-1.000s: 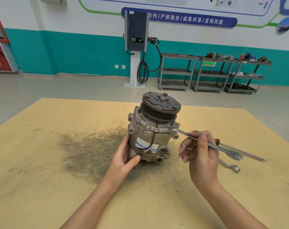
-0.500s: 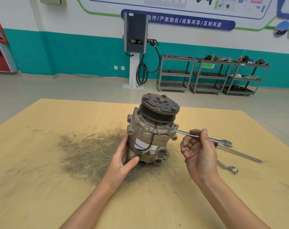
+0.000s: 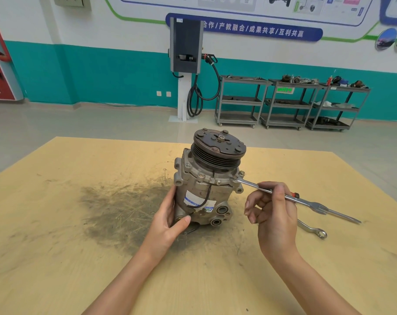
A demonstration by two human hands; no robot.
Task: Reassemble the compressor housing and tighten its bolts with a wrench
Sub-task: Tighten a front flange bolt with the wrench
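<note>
Workshop worktop (image 3: 56, 223), compressor (image 3: 206, 187) standing upright at its middle.

Your left hand (image 3: 170, 221) wraps the housing's lower side, bracing it against turning, while your right hand (image 3: 274, 212) pinches the wrench (image 3: 256, 185) shank, its far end seated on a flange bolt (image 3: 235, 178). A spare wrench (image 3: 313, 229) and screwdriver (image 3: 343, 215) lie just beside.

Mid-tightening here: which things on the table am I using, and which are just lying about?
In use:
compressor, steadied by left hand
wrench on a housing bolt, held in right hand

Lying about:
spare wrench
screwdriver
</note>
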